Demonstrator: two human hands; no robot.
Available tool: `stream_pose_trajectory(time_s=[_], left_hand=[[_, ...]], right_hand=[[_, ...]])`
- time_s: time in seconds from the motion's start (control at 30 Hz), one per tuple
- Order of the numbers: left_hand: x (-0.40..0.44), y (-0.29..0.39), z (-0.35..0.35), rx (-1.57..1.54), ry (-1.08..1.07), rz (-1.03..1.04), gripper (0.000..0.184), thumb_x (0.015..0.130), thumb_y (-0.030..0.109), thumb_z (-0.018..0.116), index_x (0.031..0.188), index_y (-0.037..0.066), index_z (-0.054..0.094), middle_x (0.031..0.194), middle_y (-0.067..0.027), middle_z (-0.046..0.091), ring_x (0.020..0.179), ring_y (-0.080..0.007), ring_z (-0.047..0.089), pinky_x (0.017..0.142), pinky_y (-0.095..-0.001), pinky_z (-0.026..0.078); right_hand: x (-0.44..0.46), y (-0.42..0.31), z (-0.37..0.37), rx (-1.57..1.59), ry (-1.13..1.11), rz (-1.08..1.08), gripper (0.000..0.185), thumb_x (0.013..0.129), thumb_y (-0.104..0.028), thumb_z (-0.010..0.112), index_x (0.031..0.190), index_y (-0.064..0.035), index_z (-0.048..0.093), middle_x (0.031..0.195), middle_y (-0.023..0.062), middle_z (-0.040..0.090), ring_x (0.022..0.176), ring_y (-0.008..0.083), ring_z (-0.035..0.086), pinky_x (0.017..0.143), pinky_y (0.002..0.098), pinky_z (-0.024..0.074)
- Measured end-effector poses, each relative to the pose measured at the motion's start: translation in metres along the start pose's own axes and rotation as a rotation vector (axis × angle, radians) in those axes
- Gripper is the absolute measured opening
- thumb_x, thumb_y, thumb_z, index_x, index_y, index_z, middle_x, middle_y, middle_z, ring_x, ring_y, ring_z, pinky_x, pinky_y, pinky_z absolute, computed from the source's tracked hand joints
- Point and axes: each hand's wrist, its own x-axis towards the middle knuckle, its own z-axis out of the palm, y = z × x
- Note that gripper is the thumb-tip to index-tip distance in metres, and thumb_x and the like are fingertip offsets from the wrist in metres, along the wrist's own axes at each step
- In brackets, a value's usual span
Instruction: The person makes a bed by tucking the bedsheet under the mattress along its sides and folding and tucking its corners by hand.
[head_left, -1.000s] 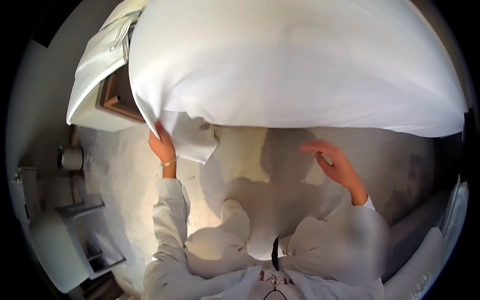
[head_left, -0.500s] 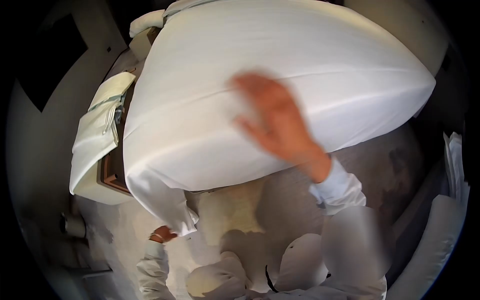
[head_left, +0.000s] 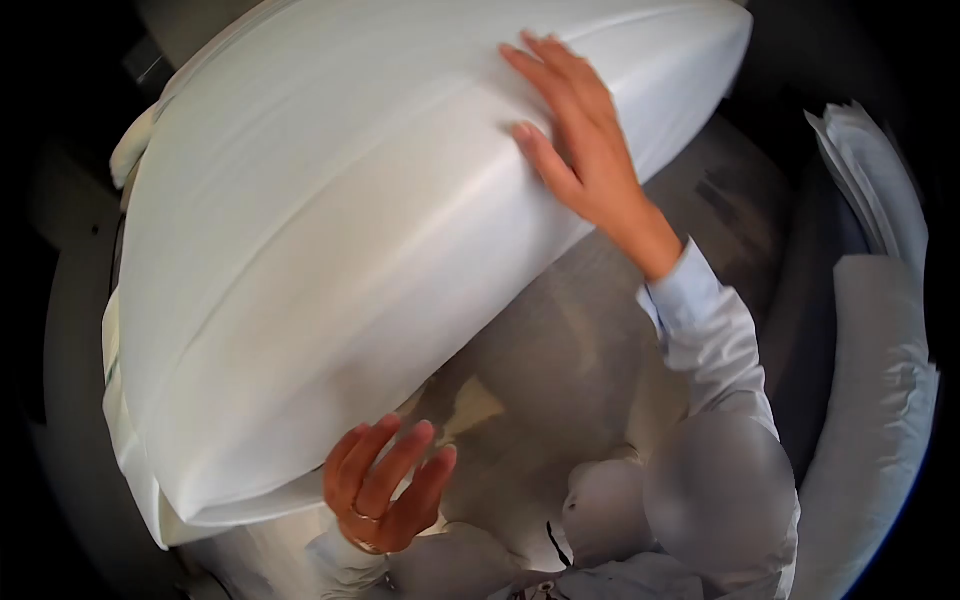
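A smooth white sheet [head_left: 330,230] covers the mattress and wraps down over its near side. My right hand [head_left: 592,140] is over the upper edge of that side, fingers stretched out and thumb apart, holding nothing. Whether its fingertips press on the cloth I cannot tell. Lower down, my left hand [head_left: 385,490] hovers by the bottom edge of the mattress near the left corner. Its fingers are spread and slightly bent, a ring shows on one of them, and nothing is in it.
To the right, a long pale cushion or roll [head_left: 880,370] and a stack of white cloth [head_left: 870,170] lie along a dark piece of furniture. Grey-brown floor [head_left: 540,350] runs between them and the bed. White cloth [head_left: 115,400] shows past the bed's left edge.
My left hand has let go of the hanging sheet corner and moved up and right. The right hand has moved up along the mattress edge. The view has turned, bringing the bed closer.
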Motion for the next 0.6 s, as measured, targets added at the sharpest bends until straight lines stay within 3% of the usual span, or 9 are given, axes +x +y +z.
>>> stream_pose_trajectory(time_s=[0.03, 0.1, 0.23, 0.3, 0.37, 0.47, 0.53, 0.57, 0.6], left_hand=[[0.010, 0.009, 0.016, -0.028, -0.013, 0.027, 0.021, 0.075, 0.013, 0.068, 0.095, 0.018, 0.068, 0.108, -0.0015, 0.062, 0.098, -0.0231, 0.058, 0.082, -0.0374, 0.046], [0.036, 0.034, 0.044, -0.288, -0.266, 0.124, 0.031, 0.071, -0.001, 0.057, 0.097, 0.013, 0.065, 0.107, -0.0045, 0.061, 0.100, -0.0266, 0.058, 0.084, -0.0428, 0.047], [0.062, 0.082, 0.080, -0.220, -0.386, 0.204, 0.026, 0.073, 0.003, 0.057, 0.095, 0.013, 0.065, 0.106, -0.0051, 0.061, 0.103, -0.0265, 0.056, 0.090, -0.0415, 0.045], [0.077, 0.110, 0.082, -0.415, -0.649, 0.157, 0.024, 0.072, 0.005, 0.059, 0.094, 0.012, 0.065, 0.104, -0.0052, 0.061, 0.104, -0.0260, 0.055, 0.090, -0.0395, 0.044], [0.107, 0.129, 0.088, -0.396, -0.681, 0.188, 0.024, 0.071, 0.004, 0.059, 0.093, 0.012, 0.064, 0.102, -0.0049, 0.061, 0.102, -0.0256, 0.056, 0.088, -0.0392, 0.045], [0.173, 0.140, 0.107, -0.385, -0.696, 0.217, 0.024, 0.069, 0.003, 0.061, 0.092, 0.011, 0.064, 0.099, -0.0045, 0.062, 0.098, -0.0253, 0.057, 0.083, -0.0390, 0.046], [0.214, 0.147, 0.127, -0.395, -0.707, 0.274, 0.025, 0.069, 0.003, 0.063, 0.093, 0.011, 0.063, 0.096, -0.0047, 0.061, 0.096, -0.0251, 0.057, 0.080, -0.0384, 0.046], [0.233, 0.155, 0.144, -0.405, -0.723, 0.303, 0.026, 0.068, 0.003, 0.064, 0.093, 0.011, 0.063, 0.094, -0.0049, 0.060, 0.096, -0.0249, 0.056, 0.080, -0.0378, 0.046], [0.247, 0.159, 0.165, -0.391, -0.743, 0.338, 0.025, 0.069, 0.003, 0.064, 0.093, 0.010, 0.063, 0.093, -0.0051, 0.060, 0.094, -0.0251, 0.056, 0.079, -0.0377, 0.046]], right_hand=[[-0.007, 0.029, -0.001, -0.074, -0.087, 0.014, 0.042, 0.084, -0.026, 0.057, 0.124, -0.0131, 0.053, 0.137, 0.0123, 0.043, 0.126, 0.0344, 0.039, 0.103, 0.0531, 0.0273], [-0.011, 0.066, -0.012, -0.118, -0.069, 0.050, 0.041, 0.086, -0.028, 0.056, 0.124, -0.0136, 0.053, 0.135, 0.0112, 0.044, 0.125, 0.0332, 0.040, 0.104, 0.0524, 0.0270], [-0.030, 0.123, -0.047, -0.138, -0.022, 0.173, 0.038, 0.089, -0.032, 0.053, 0.123, -0.0145, 0.054, 0.132, 0.0099, 0.048, 0.125, 0.0306, 0.040, 0.105, 0.0509, 0.0267], [-0.055, 0.151, -0.084, -0.094, -0.025, 0.228, 0.035, 0.090, -0.031, 0.051, 0.121, -0.0141, 0.056, 0.131, 0.0105, 0.049, 0.126, 0.0303, 0.039, 0.106, 0.0489, 0.0271], [-0.093, 0.191, -0.128, -0.086, -0.250, 0.361, 0.034, 0.091, -0.031, 0.050, 0.120, -0.0136, 0.057, 0.132, 0.0109, 0.048, 0.127, 0.0306, 0.038, 0.106, 0.0458, 0.0277], [-0.160, 0.243, -0.185, 0.078, -0.137, 0.621, 0.033, 0.094, -0.027, 0.048, 0.122, -0.0125, 0.056, 0.133, 0.0161, 0.047, 0.126, 0.0333, 0.039, 0.104, 0.0396, 0.0326], [-0.213, 0.256, -0.219, 0.036, 0.000, 0.754, 0.030, 0.094, -0.027, 0.049, 0.116, -0.0100, 0.059, 0.123, 0.0156, 0.055, 0.114, 0.0315, 0.051, 0.095, 0.0379, 0.0407], [-0.239, 0.257, -0.240, 0.036, 0.015, 0.779, 0.030, 0.094, -0.027, 0.049, 0.116, -0.0100, 0.059, 0.123, 0.0156, 0.055, 0.114, 0.0315, 0.051, 0.095, 0.0379, 0.0407], [-0.261, 0.255, -0.260, 0.176, 0.076, 0.939, 0.030, 0.094, -0.027, 0.048, 0.114, -0.0085, 0.060, 0.114, 0.0139, 0.060, 0.106, 0.0273, 0.056, 0.092, 0.0357, 0.0429]])
